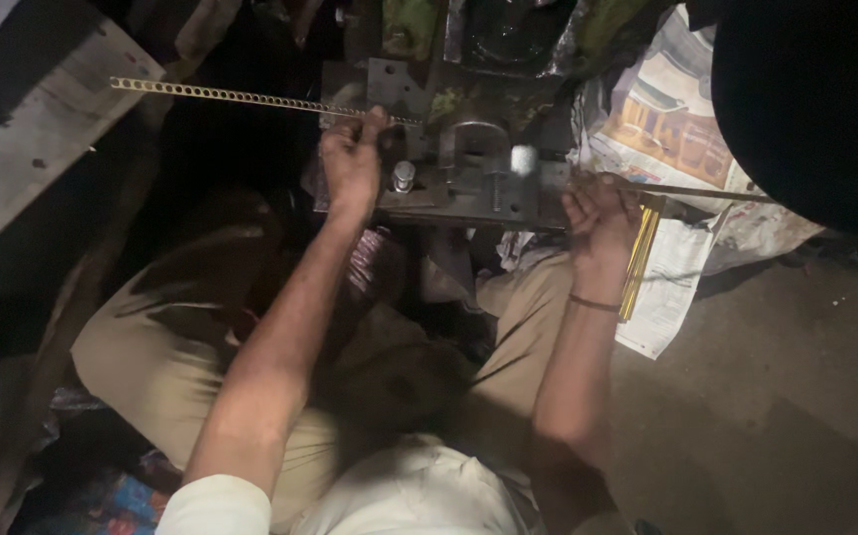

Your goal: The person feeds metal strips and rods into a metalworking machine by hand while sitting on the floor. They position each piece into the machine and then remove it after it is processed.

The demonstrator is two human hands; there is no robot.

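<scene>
The left hand (352,159) clenched its fingers on the perforated brass strip (241,97), whose long axis ran from the punch press (473,163) toward 10 o'clock, while the right hand (602,213) gripped plain brass strips (639,253) at 3 o'clock.

Your left hand (352,159) grips a long perforated brass strip (221,95) that runs to the upper left of the frame. Your right hand (602,218) holds a thin metal strip (706,192) beside the small metal press (468,163) at top centre, and gold strips (639,260) lie on newspaper (671,277) just beside it.
</scene>
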